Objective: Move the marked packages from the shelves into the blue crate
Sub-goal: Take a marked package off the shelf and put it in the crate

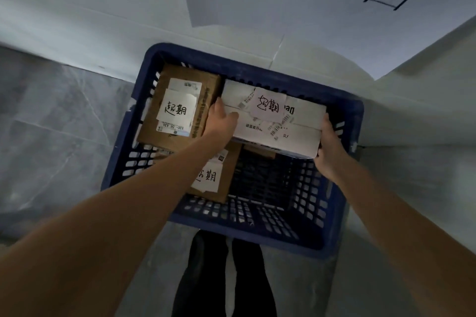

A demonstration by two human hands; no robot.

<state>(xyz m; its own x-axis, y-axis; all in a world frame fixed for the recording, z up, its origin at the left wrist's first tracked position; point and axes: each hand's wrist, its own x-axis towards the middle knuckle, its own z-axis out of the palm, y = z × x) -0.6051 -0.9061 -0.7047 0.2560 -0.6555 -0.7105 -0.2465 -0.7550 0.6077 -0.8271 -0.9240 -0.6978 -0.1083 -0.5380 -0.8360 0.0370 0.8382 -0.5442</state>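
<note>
A blue slotted crate (260, 216) stands on the floor against the wall. I hold a white package (296, 134) with a handwritten paper mark over the crate's far right part. My left hand (221, 121) grips its left end and my right hand (331, 147) grips its right end. A brown cardboard package (208, 105) with a handwritten mark lies in the crate's far left. A second marked brown package (229, 183) lies nearer, partly hidden under my left forearm. Another brown package shows just below the white one.
A large white sheet (283, 2) with big handwritten characters hangs on the wall above the crate. Grey marble floor (56, 123) spreads to the left. A white wall or panel (425, 110) stands close on the right. My dark trouser legs (224, 278) are just before the crate.
</note>
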